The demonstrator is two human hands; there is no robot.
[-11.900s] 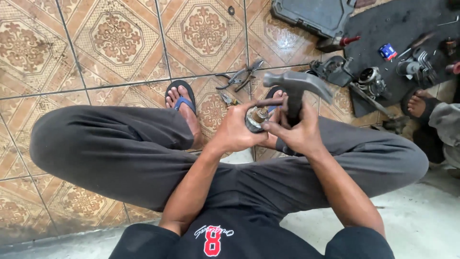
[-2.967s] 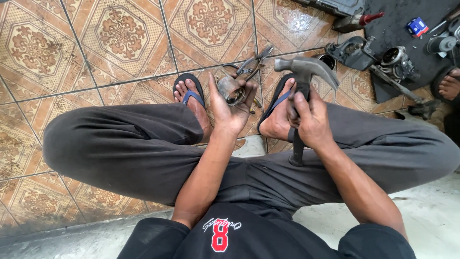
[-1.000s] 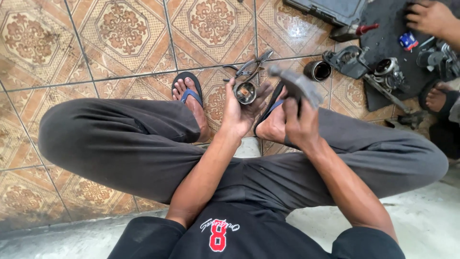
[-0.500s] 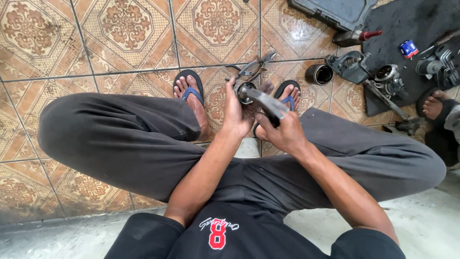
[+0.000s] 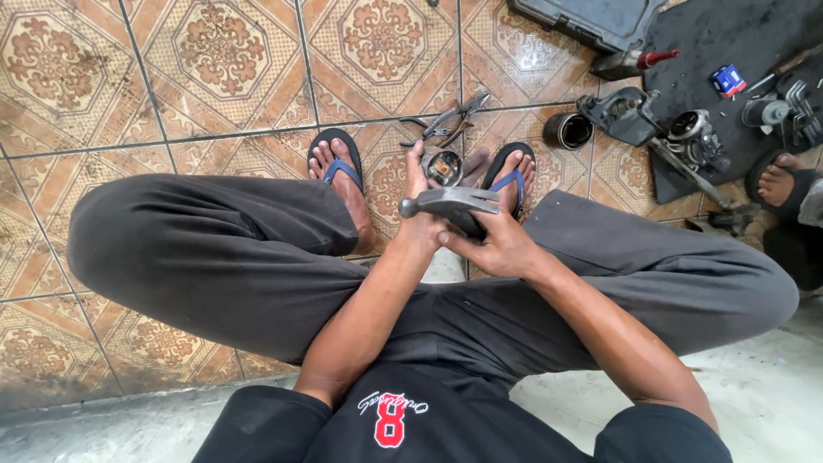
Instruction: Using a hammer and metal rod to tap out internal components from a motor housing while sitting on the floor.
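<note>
Round metal part [image 5: 444, 167] pinned against the floor between the sandalled feet, left hand [image 5: 420, 214] fingers clamped around it for steadiness. Right hand [image 5: 497, 244] grips hammer [image 5: 450, 203], head at 9 o'clock. Pliers [image 5: 446, 124] at 12.

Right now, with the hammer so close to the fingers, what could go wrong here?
1. The right hand holds the hammer just above the left hand, which steadies a small round metal part. A missed blow may hit those fingers.
2. The feet wear only open sandals beside the part, so a slip or a flying piece could hurt the toes.
3. Pliers lie on the floor tiles close by; the part might skid into them.
</note>
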